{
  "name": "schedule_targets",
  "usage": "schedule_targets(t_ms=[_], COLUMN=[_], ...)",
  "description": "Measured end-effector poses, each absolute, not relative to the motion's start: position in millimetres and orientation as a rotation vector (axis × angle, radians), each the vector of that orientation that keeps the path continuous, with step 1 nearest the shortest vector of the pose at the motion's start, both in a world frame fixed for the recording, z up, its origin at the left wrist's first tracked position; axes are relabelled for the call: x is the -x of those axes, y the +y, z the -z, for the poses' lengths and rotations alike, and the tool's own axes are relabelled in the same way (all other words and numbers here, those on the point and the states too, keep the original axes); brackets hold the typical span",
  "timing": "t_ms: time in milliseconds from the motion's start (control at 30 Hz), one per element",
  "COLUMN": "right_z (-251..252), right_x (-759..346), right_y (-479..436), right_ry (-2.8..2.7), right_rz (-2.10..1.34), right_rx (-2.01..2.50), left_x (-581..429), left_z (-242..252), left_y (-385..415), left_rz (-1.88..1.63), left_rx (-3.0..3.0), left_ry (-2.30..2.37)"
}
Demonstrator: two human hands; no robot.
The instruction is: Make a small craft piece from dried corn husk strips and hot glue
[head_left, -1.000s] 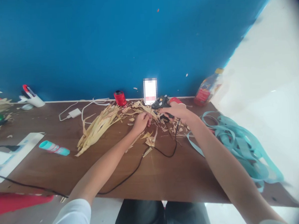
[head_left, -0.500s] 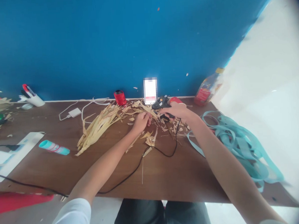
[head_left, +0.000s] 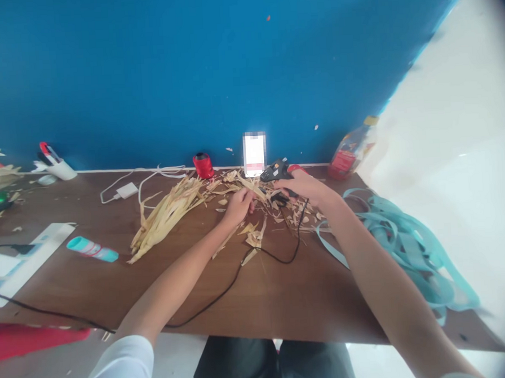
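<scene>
My right hand (head_left: pixel 306 187) is wrapped around a black hot glue gun (head_left: pixel 276 170), whose nozzle points left. Its black cord (head_left: pixel 298 248) hangs from the handle and loops over the brown table. Left of it, my left hand (head_left: pixel 238 205) is closed in a pinch on a pale strip of dried corn husk (head_left: pixel 254 188); its fingertips are partly hidden. Scraps of husk (head_left: pixel 251 234) lie around both hands. A larger bundle of dried husks (head_left: pixel 165 219) rests to the left.
A lit phone (head_left: pixel 254 155) leans on the blue wall behind the hands. A red roll (head_left: pixel 203 165) stands left of it. Teal ribbon (head_left: pixel 390 227) and a bottle (head_left: pixel 347 153) are at right. A teal tube (head_left: pixel 92 249), charger (head_left: pixel 126 190) and power strip (head_left: pixel 39 251) lie left.
My right hand has shifted slightly to the right with the glue gun, and the nozzle sits a little farther from my left hand. The left hand has barely moved.
</scene>
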State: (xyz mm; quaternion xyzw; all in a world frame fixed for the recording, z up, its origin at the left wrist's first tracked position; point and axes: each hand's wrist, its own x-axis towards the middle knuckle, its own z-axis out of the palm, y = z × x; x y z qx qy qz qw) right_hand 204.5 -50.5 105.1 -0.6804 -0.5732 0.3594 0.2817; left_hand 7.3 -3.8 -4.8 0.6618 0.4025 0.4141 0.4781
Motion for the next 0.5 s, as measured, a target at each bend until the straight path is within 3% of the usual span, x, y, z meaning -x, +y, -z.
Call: schedule_targets(t_ms=[167,500], right_z=[-103.8,-86.6], right_x=[-210.5,-220.4], right_y=[-45.2,-27.9], right_ry=[-1.39,-1.089], right_rz=[-1.12,-1.021], right_rx=[1.63,1.541], left_x=[-6.9,-6.2], left_z=[3.3,-0.6], left_y=[-4.9,-7.9], left_rz=[-1.002,-0.985], left_rx=[-1.628,-1.609], left_ry=[1.0,0.995])
